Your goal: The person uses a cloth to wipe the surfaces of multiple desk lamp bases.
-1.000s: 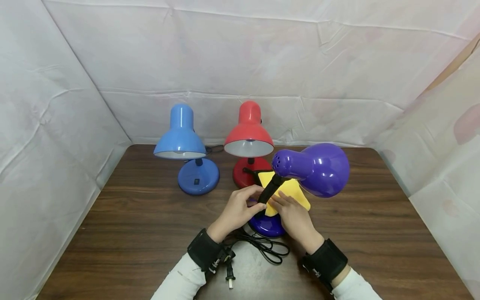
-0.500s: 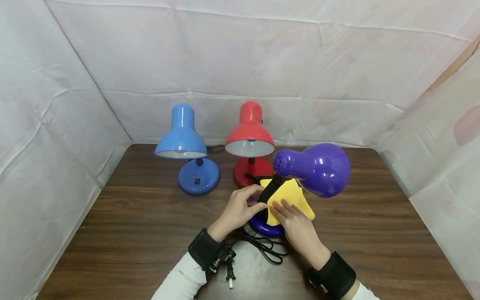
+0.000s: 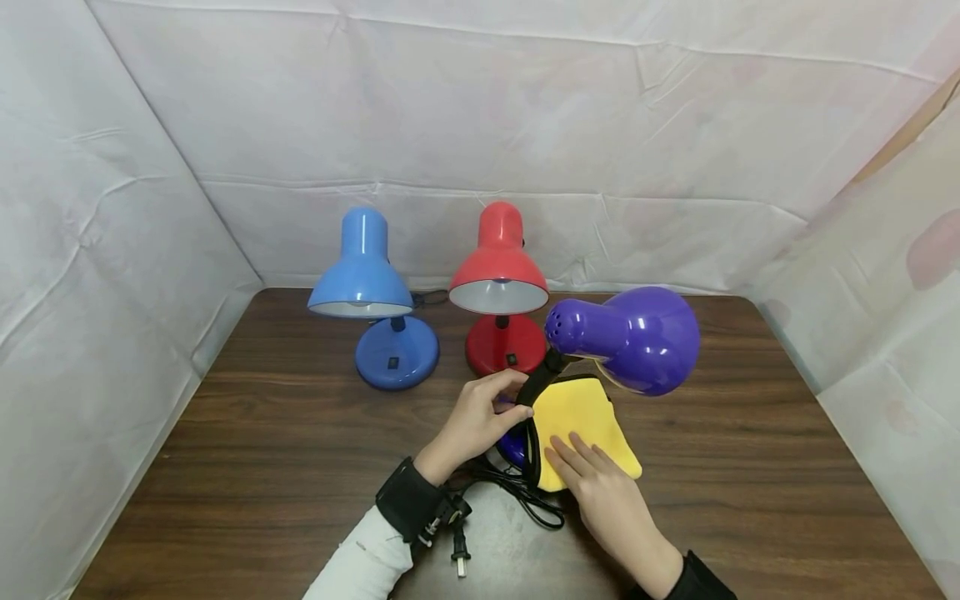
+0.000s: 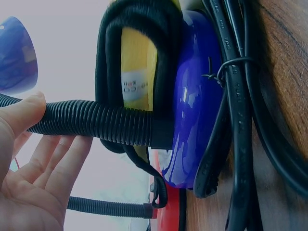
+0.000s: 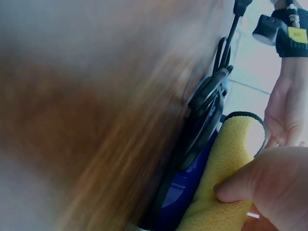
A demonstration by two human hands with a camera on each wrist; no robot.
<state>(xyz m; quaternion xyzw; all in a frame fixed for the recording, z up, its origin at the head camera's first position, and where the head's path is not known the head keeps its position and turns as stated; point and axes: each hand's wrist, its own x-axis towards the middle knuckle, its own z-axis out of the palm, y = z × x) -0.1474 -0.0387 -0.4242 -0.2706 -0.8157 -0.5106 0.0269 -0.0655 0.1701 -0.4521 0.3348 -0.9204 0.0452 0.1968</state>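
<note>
Since the earlier frames the yellow cloth has been drawn down from the neck toward the near edge of the table, so that it is now spread over the base of the purple lamp, and the red lamp's base is uncovered. The right hand has been pulled back with it; its fingers are held nearly straight and are pressed flat on the cloth. The left hand is kept where it was, the black ribbed neck being pinched between thumb and fingertips. The purple lamp is placed at mid-table, in front of the red lamp and the blue lamp. Its neck is slanted up and away to the right, and its shade is laid roughly level, its long axis across the view, the wide mouth turned right. The coiled cord is seen just beside the base.
</note>
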